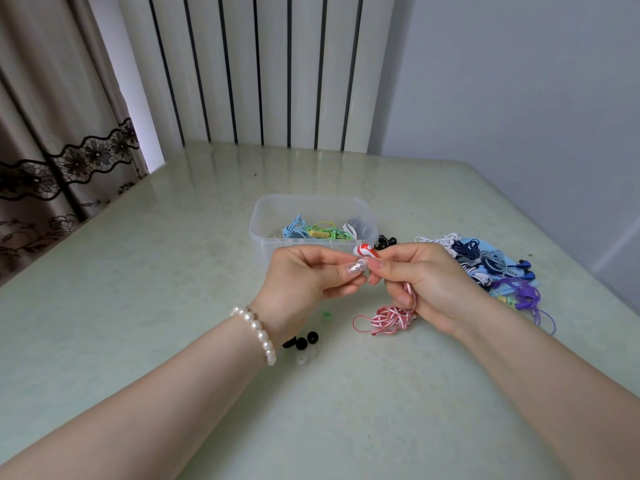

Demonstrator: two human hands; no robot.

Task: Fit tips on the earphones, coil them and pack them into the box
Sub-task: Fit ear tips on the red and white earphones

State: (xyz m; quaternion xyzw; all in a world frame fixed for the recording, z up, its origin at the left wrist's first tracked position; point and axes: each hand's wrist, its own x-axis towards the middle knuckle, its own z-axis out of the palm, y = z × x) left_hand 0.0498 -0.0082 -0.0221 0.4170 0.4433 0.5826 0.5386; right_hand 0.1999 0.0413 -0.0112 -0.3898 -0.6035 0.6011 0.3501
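Both hands meet above the table in front of a clear plastic box (263, 216). My right hand (426, 282) grips a red-and-white earbud (363, 251) and its striped cable, whose tangled rest (389, 318) lies on the table below. My left hand (308, 277) pinches something small and pale at the earbud's lower end; what it is I cannot tell. Inside the box lie coiled blue, green and yellow earphones (317, 232). Loose black and clear ear tips (303, 342) sit near my left wrist.
A heap of earphones (491, 268) in white, navy, grey, blue and purple lies at the right on a blue sheet. More black tips (384, 241) sit just right of the box. A small green bit (326, 315) lies on the pale green table. Curtain at left.
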